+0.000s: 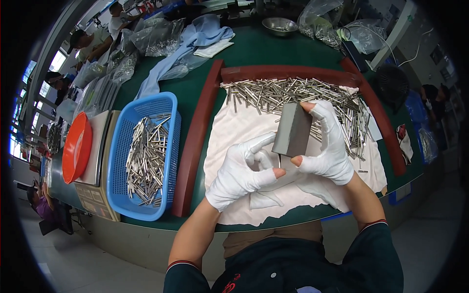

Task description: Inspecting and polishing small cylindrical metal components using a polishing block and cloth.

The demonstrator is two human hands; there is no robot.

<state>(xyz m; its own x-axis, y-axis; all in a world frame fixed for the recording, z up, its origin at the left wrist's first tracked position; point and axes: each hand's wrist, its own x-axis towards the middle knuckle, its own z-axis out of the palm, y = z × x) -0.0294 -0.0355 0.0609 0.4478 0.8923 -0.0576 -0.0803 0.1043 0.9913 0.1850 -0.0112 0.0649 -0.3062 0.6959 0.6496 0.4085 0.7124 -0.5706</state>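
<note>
A white-gloved right grip (330, 146) clasps a gray block (295, 129) by its far and near ends — the block stands between the two grips, above a pale cloth (224, 146). The left grip (239, 168) curls close by; whether it holds anything cannot be told. Metal pins (264, 93) lie beyond both. Good handling here likely means firm, even pressure, leaving the block's broad sides uncovered.

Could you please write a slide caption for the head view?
Gloved right hand grips a grey block, left hand beside it, near metal rods.
</note>
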